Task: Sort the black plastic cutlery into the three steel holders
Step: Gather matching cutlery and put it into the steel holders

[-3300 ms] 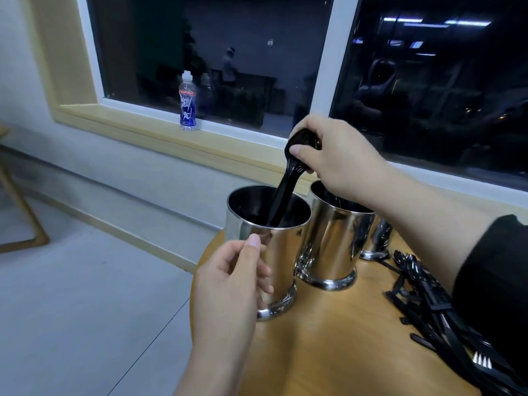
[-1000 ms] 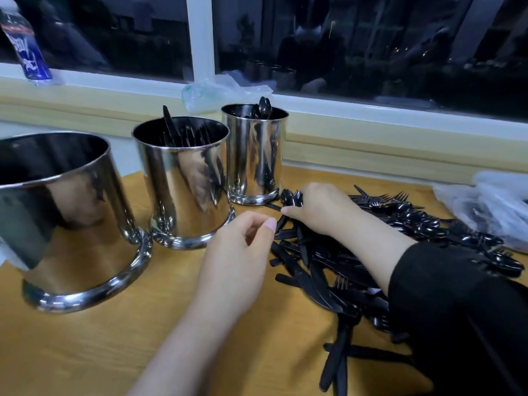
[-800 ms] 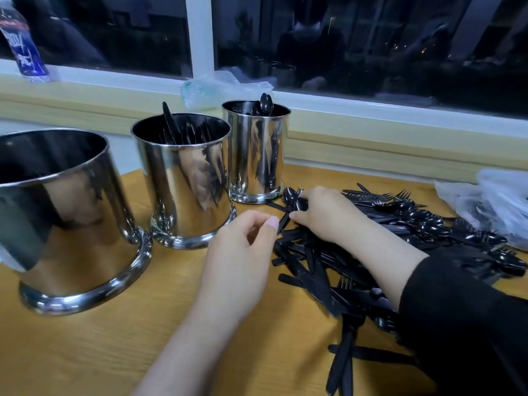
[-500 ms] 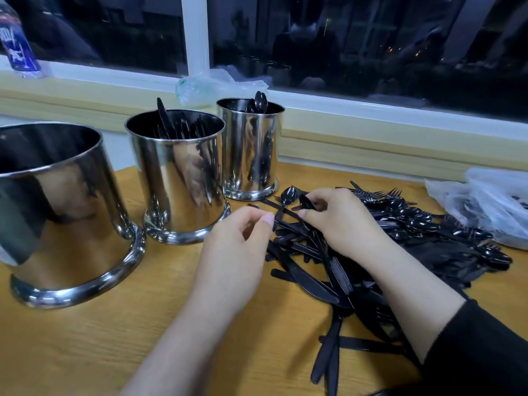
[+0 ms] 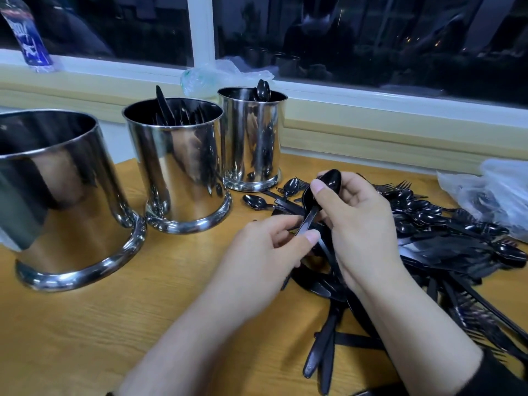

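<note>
Three steel holders stand in a row on the wooden table: a near one at the left, a middle one with forks and a knife, a far one with spoons. A heap of black cutlery covers the table's right side. My right hand grips black spoons by their bowls, lifted above the heap. My left hand pinches the lower end of a spoon handle between thumb and fingers.
A wooden window sill runs behind the holders, with a blue-labelled bottle at the left and a crumpled clear bag. Another plastic bag lies at the table's right. Loose spoons lie near the far holder.
My right hand has picked spoons out of the heap and raised them. My left hand has closed onto a spoon handle. The camera has moved closer to the table.
</note>
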